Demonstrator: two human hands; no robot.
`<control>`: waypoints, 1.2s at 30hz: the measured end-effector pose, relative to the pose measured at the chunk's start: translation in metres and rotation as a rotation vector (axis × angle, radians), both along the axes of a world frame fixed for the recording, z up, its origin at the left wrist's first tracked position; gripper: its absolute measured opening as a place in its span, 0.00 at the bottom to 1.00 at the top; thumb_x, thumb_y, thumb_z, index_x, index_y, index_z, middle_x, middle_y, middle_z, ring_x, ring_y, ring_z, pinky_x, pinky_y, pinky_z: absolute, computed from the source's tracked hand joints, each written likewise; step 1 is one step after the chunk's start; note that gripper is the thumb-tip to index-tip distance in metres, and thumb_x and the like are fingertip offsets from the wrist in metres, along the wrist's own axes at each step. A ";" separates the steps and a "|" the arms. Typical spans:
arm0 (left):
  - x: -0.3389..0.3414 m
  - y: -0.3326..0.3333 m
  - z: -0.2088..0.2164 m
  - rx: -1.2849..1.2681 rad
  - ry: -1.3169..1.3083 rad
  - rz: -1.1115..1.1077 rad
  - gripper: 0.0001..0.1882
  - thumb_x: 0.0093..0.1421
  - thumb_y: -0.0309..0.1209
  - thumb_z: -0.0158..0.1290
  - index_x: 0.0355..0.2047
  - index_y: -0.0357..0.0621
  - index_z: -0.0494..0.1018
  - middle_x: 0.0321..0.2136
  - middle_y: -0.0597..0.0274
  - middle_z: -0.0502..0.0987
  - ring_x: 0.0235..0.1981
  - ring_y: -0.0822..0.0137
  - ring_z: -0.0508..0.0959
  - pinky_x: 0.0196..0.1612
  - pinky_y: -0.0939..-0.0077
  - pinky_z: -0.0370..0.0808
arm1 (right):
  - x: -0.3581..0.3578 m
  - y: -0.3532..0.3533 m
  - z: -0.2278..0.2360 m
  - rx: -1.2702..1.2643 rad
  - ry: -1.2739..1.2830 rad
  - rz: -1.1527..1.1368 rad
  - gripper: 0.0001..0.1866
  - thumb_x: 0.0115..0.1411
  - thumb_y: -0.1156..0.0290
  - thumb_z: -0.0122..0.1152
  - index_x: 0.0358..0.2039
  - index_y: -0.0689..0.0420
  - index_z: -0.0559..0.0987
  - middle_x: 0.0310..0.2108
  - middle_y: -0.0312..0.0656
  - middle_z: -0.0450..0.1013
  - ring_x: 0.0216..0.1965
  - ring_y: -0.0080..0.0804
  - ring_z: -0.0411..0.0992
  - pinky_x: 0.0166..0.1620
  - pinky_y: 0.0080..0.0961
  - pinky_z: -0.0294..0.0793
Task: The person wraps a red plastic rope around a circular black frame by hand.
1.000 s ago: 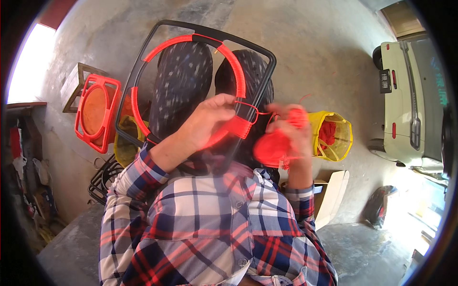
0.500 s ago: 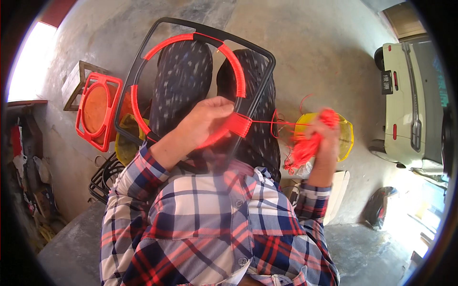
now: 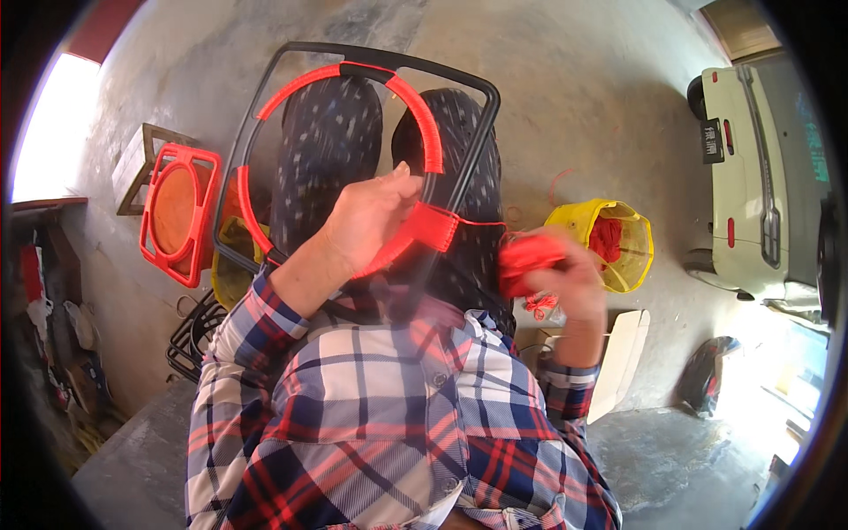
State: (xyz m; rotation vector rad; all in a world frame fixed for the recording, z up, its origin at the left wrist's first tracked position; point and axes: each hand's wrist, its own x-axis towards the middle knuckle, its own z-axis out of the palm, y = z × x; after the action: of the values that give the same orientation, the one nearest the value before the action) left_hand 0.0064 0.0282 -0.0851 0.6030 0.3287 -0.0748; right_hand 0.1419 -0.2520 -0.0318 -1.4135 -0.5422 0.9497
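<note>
A black frame (image 3: 483, 88) with a round ring inside it rests across my lap, and red cord (image 3: 435, 228) is wound tightly around much of the ring and its right-hand joint. My left hand (image 3: 371, 216) grips the ring's lower right part next to the wound joint, thumb raised. To the right, my right hand (image 3: 565, 278) is closed on a bundle of red cord (image 3: 530, 265), somewhat blurred by motion. A slack strand runs from the wrapped joint to that bundle. Loose ends of cord hang below the hand.
At right stands a yellow container (image 3: 574, 216) with red cord inside. A red-wrapped frame (image 3: 185, 216) leans by a wooden stool (image 3: 132, 168) at left, near another yellow container (image 3: 234, 265) and black frames (image 3: 190, 340). A pale vehicle (image 3: 724, 177) is parked far right.
My right hand has come inward and left with the cord bundle, and the strand has gone from taut to slack. The frame has shifted slightly left.
</note>
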 end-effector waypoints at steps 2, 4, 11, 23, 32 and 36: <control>0.002 -0.010 0.028 -0.021 0.024 0.013 0.19 0.69 0.39 0.44 0.47 0.35 0.71 0.44 0.58 0.76 0.46 0.67 0.73 0.51 0.73 0.68 | -0.013 0.045 0.000 -0.150 -0.736 0.343 0.23 0.49 0.72 0.68 0.46 0.65 0.75 0.38 0.40 0.75 0.40 0.34 0.75 0.45 0.31 0.76; 0.004 -0.019 0.053 -0.051 0.048 0.023 0.19 0.69 0.39 0.43 0.46 0.33 0.71 0.44 0.57 0.76 0.46 0.66 0.73 0.52 0.73 0.68 | -0.027 0.078 0.011 -0.255 -0.754 0.259 0.27 0.49 0.73 0.68 0.50 0.65 0.73 0.40 0.42 0.74 0.41 0.33 0.75 0.45 0.30 0.76; -0.004 -0.014 0.031 -0.056 0.054 0.098 0.12 0.63 0.31 0.47 0.42 0.35 0.72 0.37 0.57 0.76 0.38 0.65 0.76 0.44 0.72 0.71 | -0.003 0.090 -0.008 0.226 -0.018 -0.183 0.38 0.53 0.82 0.60 0.64 0.60 0.57 0.46 0.44 0.68 0.41 0.32 0.73 0.44 0.28 0.76; -0.010 -0.021 0.041 1.210 -0.369 0.530 0.20 0.52 0.26 0.52 0.47 0.37 0.69 0.50 0.51 0.63 0.46 0.68 0.67 0.50 0.71 0.66 | -0.016 0.135 -0.011 0.274 -0.474 -0.173 0.13 0.58 0.75 0.61 0.44 0.61 0.77 0.43 0.41 0.75 0.47 0.31 0.73 0.48 0.25 0.70; 0.001 -0.016 0.039 0.496 0.263 0.258 0.17 0.64 0.34 0.44 0.51 0.39 0.66 0.32 0.65 0.71 0.27 0.77 0.69 0.31 0.82 0.65 | 0.027 0.025 0.001 -0.377 -0.562 0.193 0.14 0.56 0.65 0.60 0.32 0.65 0.80 0.27 0.37 0.75 0.28 0.25 0.72 0.35 0.27 0.72; 0.004 -0.016 0.044 0.536 0.224 0.165 0.22 0.67 0.40 0.41 0.57 0.41 0.62 0.32 0.64 0.73 0.28 0.75 0.72 0.32 0.80 0.69 | 0.068 -0.042 -0.016 0.364 0.127 -0.421 0.09 0.55 0.66 0.58 0.28 0.59 0.75 0.29 0.42 0.75 0.38 0.34 0.73 0.41 0.34 0.72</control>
State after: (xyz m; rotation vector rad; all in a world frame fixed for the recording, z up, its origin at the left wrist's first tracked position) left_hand 0.0102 0.0126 -0.0406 1.0991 0.6231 0.1095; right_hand 0.2101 -0.2944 -0.0477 -1.0723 -0.2862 0.5627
